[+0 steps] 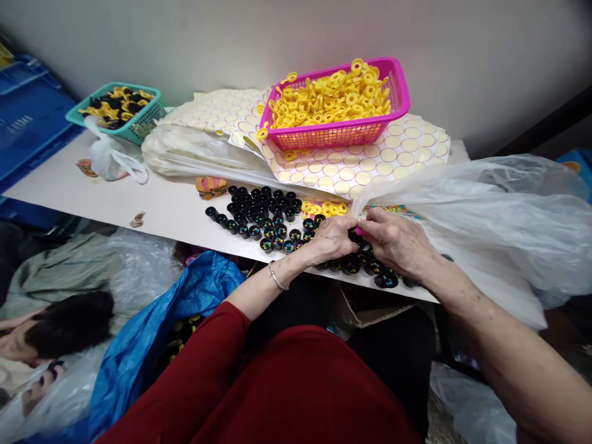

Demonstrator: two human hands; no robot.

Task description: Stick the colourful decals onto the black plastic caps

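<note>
My left hand (337, 238) is closed, its fingertips around the edge of a small black cup that is partly hidden between my hands. Close against it, my right hand (398, 239) pinches a small pink piece (361, 231), mostly covered by the fingers, so its exact kind cannot be made out. Many small black cups (254, 213) stand on the table to the left of my hands, the nearer ones with coloured beads inside. More bead-filled black cups (386, 280) sit under my wrists at the front edge. Just beyond my left hand lie yellow rings (326, 208).
A pink basket (404, 92) of yellow ring pieces stands on sheets of round stickers (333, 176). Clear plastic (499, 209) covers the table's right side. A teal basket (148, 123) and a tied bag (108, 157) are far left. A person (69, 327) is low at left.
</note>
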